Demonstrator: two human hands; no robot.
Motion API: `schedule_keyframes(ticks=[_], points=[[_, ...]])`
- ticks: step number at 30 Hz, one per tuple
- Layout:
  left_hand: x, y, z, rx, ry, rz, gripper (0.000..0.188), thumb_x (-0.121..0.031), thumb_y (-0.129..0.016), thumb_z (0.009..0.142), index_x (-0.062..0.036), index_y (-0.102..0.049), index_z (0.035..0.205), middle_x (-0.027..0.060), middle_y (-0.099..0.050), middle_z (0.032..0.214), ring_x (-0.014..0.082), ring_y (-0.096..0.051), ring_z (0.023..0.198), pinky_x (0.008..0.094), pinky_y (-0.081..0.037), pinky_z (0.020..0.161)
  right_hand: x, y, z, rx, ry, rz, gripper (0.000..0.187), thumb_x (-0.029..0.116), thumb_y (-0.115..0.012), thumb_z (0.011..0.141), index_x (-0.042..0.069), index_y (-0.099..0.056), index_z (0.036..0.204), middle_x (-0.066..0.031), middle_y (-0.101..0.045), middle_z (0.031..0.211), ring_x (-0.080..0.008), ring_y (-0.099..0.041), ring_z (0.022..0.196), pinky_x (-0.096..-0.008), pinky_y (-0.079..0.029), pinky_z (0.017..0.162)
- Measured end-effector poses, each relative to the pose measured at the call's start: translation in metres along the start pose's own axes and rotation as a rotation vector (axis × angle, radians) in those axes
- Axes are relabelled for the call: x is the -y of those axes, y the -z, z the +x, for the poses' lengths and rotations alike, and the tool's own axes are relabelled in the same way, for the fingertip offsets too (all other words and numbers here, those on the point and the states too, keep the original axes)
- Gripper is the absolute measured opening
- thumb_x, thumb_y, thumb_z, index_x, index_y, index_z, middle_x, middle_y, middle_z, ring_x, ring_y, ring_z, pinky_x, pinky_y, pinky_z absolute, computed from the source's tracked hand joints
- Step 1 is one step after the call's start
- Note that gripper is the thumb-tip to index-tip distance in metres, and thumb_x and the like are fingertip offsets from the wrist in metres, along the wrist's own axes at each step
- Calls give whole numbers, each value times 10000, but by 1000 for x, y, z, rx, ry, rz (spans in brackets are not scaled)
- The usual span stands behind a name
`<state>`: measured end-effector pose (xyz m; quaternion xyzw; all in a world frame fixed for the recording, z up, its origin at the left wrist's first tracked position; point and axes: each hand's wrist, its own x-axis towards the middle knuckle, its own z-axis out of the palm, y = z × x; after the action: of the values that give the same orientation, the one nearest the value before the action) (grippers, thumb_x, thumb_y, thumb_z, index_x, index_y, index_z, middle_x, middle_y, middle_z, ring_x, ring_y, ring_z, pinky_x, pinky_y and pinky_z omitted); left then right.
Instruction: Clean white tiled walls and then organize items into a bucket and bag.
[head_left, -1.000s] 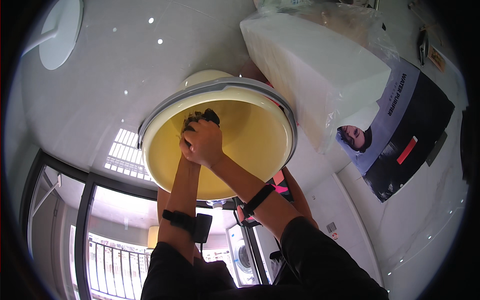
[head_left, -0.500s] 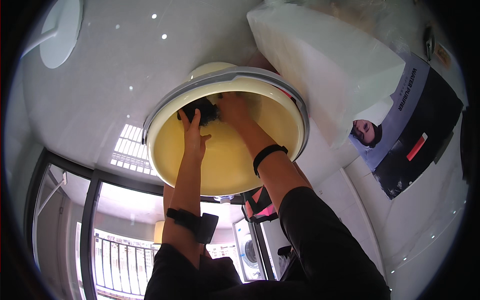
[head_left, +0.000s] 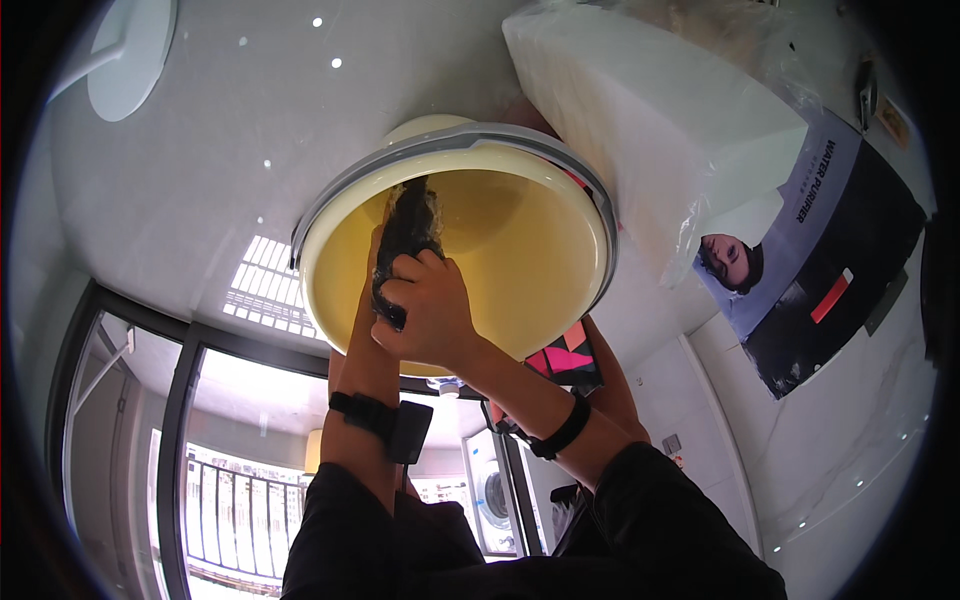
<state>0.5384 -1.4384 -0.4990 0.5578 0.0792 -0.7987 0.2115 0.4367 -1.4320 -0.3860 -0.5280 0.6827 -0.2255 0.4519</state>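
A wet black cloth (head_left: 408, 220), long and narrow with a little foam along its edge, hangs over the pale yellow bucket (head_left: 540, 290). My right hand (head_left: 435, 310) grips its near end, fingers curled round it and knuckles up. My left forearm (head_left: 365, 345) reaches up into the bucket, under and beside the cloth. Of the left hand (head_left: 377, 245) only a strip shows behind the cloth, and its fingers are hidden. The cloth lies along this hand; whether it is gripped or pulled over it cannot be made out.
A grey handle (head_left: 400, 150) rests along the bucket's far rim. To the right stands a large white block in clear plastic (head_left: 650, 120), beside a dark printed box (head_left: 840, 250). A round white base (head_left: 135, 60) is at the far left. Glass doors (head_left: 185, 430) are at the lower left.
My right hand has come from deep in the bucket back toward the near rim, crossing over my left forearm and gripping the cloth. The cloth, earlier bunched, is now stretched long.
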Motion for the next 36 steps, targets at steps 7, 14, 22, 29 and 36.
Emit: schedule_keyframes(ticks=[7,14,22,29,36], points=[[13,11,-5,60,18,-325,449,-386,-398,1075,-78,-538,1371,103,-661,1201,230,-666,1061,377,-574,895,-19,-28,31,-101,29,-35,199,215,-719,642,84,-588,570,-71,-571,675,-297,-554,634,-429,-440,559],[20,9,0,-224,64,-22,430,-362,-438,1075,-58,-552,1358,69,-659,1205,206,-675,1054,322,-581,853,-107,-27,66,-24,-160,-39,225,238,-650,816,19,-688,780,-187,-673,834,-407,-644,776,-503,-526,712],[7,7,5,-395,-497,1193,963,-376,-748,889,-86,-174,1605,367,-155,1573,528,-263,1436,496,-293,1184,-171,-15,68,-131,-524,-277,273,146,-596,942,2,-643,1168,-260,-675,1099,-469,-627,1019,-526,-500,882],[50,30,34,-315,-351,1524,938,-204,-769,805,-186,-280,1605,377,1,1603,614,-40,1465,671,-207,1176,-255,-72,51,462,-439,-642,321,246,-504,995,41,-746,948,-206,-724,907,-345,-715,836,-480,-577,730],[27,1,-8,-403,-559,1592,1009,-127,-793,778,-239,-241,1616,286,11,1652,577,-137,1473,591,-352,1147,-224,-71,13,-70,-489,37,285,182,-511,955,7,-679,1105,-157,-673,1068,-276,-656,898,-382,-514,819]])
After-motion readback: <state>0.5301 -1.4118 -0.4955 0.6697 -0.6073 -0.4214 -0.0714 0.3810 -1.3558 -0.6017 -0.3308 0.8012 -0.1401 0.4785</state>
